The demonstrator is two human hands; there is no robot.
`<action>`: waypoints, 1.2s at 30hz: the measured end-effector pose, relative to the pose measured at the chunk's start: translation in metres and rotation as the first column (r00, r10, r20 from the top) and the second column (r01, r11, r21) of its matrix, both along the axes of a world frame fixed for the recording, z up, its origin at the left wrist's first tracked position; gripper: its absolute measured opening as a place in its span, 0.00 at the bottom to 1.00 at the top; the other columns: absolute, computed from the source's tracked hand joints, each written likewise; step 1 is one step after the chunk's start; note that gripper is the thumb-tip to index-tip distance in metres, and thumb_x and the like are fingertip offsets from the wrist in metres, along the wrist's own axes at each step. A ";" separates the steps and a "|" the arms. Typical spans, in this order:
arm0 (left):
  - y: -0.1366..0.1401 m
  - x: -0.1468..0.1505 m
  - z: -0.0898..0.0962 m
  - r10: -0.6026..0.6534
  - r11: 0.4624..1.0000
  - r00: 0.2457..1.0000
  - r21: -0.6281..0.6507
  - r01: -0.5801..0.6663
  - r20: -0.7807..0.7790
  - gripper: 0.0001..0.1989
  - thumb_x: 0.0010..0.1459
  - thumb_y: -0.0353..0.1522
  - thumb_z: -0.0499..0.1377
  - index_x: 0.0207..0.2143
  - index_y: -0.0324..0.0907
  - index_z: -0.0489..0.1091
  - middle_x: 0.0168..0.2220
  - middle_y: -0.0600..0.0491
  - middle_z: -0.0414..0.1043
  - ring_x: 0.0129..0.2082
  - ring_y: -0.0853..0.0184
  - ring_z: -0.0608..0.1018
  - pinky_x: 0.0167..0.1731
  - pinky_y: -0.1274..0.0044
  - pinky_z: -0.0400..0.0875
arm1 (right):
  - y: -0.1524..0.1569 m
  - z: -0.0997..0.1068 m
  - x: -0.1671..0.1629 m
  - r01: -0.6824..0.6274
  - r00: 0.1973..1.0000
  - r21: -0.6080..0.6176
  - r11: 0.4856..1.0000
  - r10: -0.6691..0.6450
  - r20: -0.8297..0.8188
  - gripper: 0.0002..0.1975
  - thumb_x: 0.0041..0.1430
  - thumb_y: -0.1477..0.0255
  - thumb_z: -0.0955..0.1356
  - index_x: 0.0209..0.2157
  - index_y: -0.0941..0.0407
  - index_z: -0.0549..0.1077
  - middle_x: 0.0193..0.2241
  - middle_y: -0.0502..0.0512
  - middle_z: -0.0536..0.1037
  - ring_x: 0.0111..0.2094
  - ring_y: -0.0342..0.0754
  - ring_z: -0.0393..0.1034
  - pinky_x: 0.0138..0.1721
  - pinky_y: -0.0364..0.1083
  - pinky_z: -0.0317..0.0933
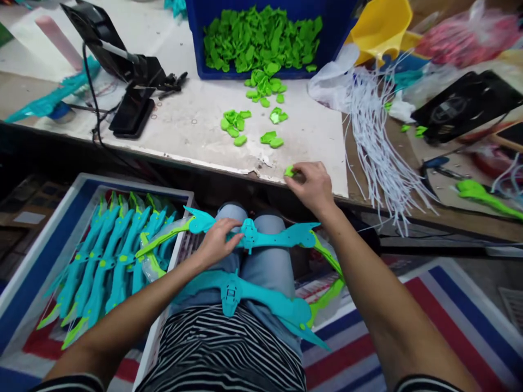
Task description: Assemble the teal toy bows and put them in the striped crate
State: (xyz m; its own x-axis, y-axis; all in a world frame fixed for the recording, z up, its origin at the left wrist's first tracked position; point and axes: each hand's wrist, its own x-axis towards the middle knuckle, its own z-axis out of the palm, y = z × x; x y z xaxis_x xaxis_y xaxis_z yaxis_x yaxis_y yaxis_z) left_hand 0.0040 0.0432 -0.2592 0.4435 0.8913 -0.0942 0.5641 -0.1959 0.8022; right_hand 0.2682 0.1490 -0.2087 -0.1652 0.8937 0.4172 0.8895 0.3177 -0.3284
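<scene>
Across my lap lies a teal plastic toy bow with lime-green ends and a square fitting at its centre. My left hand is closed around it just left of that fitting. A second teal toy bow rests closer to my waist, no hand on it. Over the table's front edge, my right hand pinches a small lime-green plastic piece between thumb and fingers. Similar loose green pieces lie in small groups on the tabletop beyond it.
A blue bin spills green pieces onto the table. White cords hang over the edge at right. Phones and a black stand are at left. A white crate beside me holds several teal bows.
</scene>
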 end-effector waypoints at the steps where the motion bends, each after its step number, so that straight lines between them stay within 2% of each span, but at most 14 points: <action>1: -0.009 -0.007 0.005 -0.013 0.999 1.000 -0.046 0.012 -0.025 0.15 0.61 0.35 0.52 0.46 0.40 0.70 0.46 0.46 0.74 0.47 0.62 0.74 0.49 0.70 0.68 | -0.010 0.002 -0.002 -0.004 1.000 -0.005 1.000 0.004 -0.028 0.07 0.55 0.67 0.66 0.34 0.55 0.73 0.35 0.57 0.77 0.40 0.54 0.68 0.44 0.55 0.62; 3: -0.027 -0.019 0.010 -0.145 0.973 0.984 -0.195 0.123 -0.102 0.16 0.61 0.36 0.51 0.46 0.40 0.71 0.45 0.47 0.75 0.44 0.62 0.76 0.46 0.72 0.69 | -0.040 0.003 -0.015 -0.073 0.991 -0.036 0.997 0.069 -0.114 0.08 0.56 0.67 0.66 0.37 0.55 0.73 0.37 0.56 0.77 0.43 0.53 0.68 0.47 0.56 0.61; 5: -0.040 -0.027 0.010 -0.311 0.912 0.937 -0.327 0.247 -0.158 0.16 0.60 0.34 0.51 0.48 0.40 0.70 0.47 0.47 0.74 0.46 0.61 0.75 0.47 0.71 0.68 | -0.085 -0.003 -0.036 -0.242 0.952 -0.120 0.963 0.212 -0.221 0.09 0.58 0.66 0.67 0.39 0.54 0.73 0.40 0.56 0.77 0.45 0.52 0.68 0.48 0.55 0.62; 7: -0.046 -0.030 0.004 -0.415 0.862 0.894 -0.387 0.327 -0.168 0.17 0.60 0.33 0.50 0.49 0.40 0.70 0.49 0.47 0.74 0.48 0.61 0.75 0.48 0.72 0.67 | -0.139 -0.014 -0.059 -0.431 0.881 -0.242 0.869 0.349 -0.319 0.09 0.59 0.66 0.66 0.40 0.53 0.74 0.41 0.56 0.77 0.44 0.50 0.69 0.46 0.53 0.63; 8: -0.047 -0.030 0.001 -0.447 0.845 0.880 -0.398 0.358 -0.157 0.17 0.61 0.32 0.49 0.49 0.40 0.70 0.48 0.48 0.75 0.47 0.62 0.75 0.47 0.73 0.67 | -0.166 -0.022 -0.069 -0.482 0.859 -0.299 0.824 0.376 -0.347 0.09 0.60 0.66 0.66 0.40 0.53 0.74 0.41 0.56 0.77 0.44 0.50 0.69 0.45 0.53 0.64; 10: -0.044 -0.029 -0.007 -0.511 0.804 0.852 -0.414 0.427 -0.113 0.16 0.61 0.32 0.48 0.48 0.41 0.70 0.45 0.50 0.76 0.44 0.63 0.76 0.44 0.75 0.67 | -0.211 -0.038 -0.086 -0.501 0.855 -0.371 0.782 0.380 -0.353 0.09 0.61 0.67 0.66 0.40 0.54 0.75 0.42 0.57 0.78 0.43 0.50 0.69 0.42 0.52 0.64; 13: -0.037 -0.027 -0.014 -0.579 0.752 0.812 -0.434 0.497 -0.075 0.16 0.61 0.33 0.48 0.46 0.42 0.71 0.41 0.51 0.77 0.41 0.65 0.77 0.40 0.77 0.67 | -0.247 -0.057 -0.100 -0.430 0.893 -0.393 0.813 0.320 -0.315 0.09 0.61 0.68 0.65 0.40 0.54 0.76 0.43 0.58 0.78 0.44 0.51 0.68 0.41 0.53 0.63; 17: -0.035 -0.025 -0.017 -0.593 0.745 0.802 -0.428 0.512 -0.072 0.17 0.61 0.34 0.48 0.48 0.41 0.69 0.42 0.50 0.77 0.42 0.65 0.76 0.41 0.78 0.66 | -0.256 -0.065 -0.110 -0.361 0.921 -0.351 0.864 0.272 -0.280 0.09 0.61 0.69 0.65 0.40 0.53 0.76 0.43 0.57 0.78 0.46 0.53 0.66 0.43 0.54 0.62; 20: -0.038 -0.024 -0.019 -0.592 0.752 0.800 -0.422 0.505 -0.097 0.18 0.62 0.34 0.47 0.50 0.41 0.67 0.44 0.49 0.76 0.42 0.65 0.76 0.41 0.78 0.66 | -0.261 -0.063 -0.117 -0.323 0.939 -0.365 0.873 0.249 -0.237 0.10 0.61 0.69 0.66 0.42 0.53 0.76 0.43 0.57 0.78 0.47 0.54 0.65 0.43 0.54 0.62; 25: -0.042 -0.017 -0.016 -0.630 0.729 0.763 -0.453 0.514 -0.148 0.18 0.61 0.33 0.48 0.50 0.39 0.68 0.43 0.47 0.76 0.41 0.63 0.77 0.40 0.76 0.67 | -0.272 -0.060 -0.123 -0.310 0.949 -0.360 0.880 0.266 -0.167 0.12 0.61 0.73 0.64 0.45 0.53 0.75 0.44 0.60 0.76 0.48 0.53 0.64 0.45 0.55 0.63; 29: -0.042 -0.006 -0.017 -0.563 0.755 0.820 -0.465 0.463 -0.099 0.18 0.62 0.32 0.47 0.47 0.38 0.71 0.46 0.48 0.76 0.43 0.65 0.76 0.41 0.77 0.67 | -0.270 -0.058 -0.117 -0.339 0.940 -0.327 0.882 0.304 -0.154 0.11 0.61 0.71 0.65 0.43 0.53 0.75 0.44 0.59 0.76 0.49 0.54 0.64 0.47 0.57 0.64; 33: -0.041 0.009 -0.029 -0.467 0.799 0.881 -0.461 0.385 -0.074 0.17 0.61 0.32 0.47 0.44 0.36 0.73 0.44 0.49 0.77 0.42 0.65 0.76 0.42 0.78 0.67 | -0.262 -0.057 -0.105 -0.285 0.956 -0.299 0.910 0.247 -0.159 0.10 0.61 0.73 0.64 0.42 0.54 0.75 0.44 0.59 0.75 0.49 0.53 0.65 0.48 0.56 0.65; 34: -0.039 0.011 -0.031 -0.449 0.802 0.891 -0.469 0.369 -0.067 0.17 0.61 0.32 0.47 0.44 0.36 0.73 0.45 0.49 0.77 0.43 0.65 0.76 0.43 0.78 0.67 | -0.260 -0.058 -0.103 -0.273 0.958 -0.299 0.914 0.233 -0.165 0.10 0.61 0.73 0.64 0.42 0.54 0.75 0.44 0.59 0.75 0.50 0.53 0.65 0.48 0.57 0.65; 36: -0.036 0.011 -0.035 -0.447 0.771 0.895 -0.509 0.382 -0.006 0.19 0.62 0.33 0.47 0.48 0.35 0.71 0.49 0.49 0.75 0.46 0.65 0.75 0.45 0.78 0.67 | -0.258 -0.058 -0.099 -0.265 0.960 -0.312 0.912 0.219 -0.176 0.09 0.61 0.71 0.65 0.42 0.53 0.75 0.45 0.59 0.75 0.50 0.54 0.65 0.49 0.58 0.65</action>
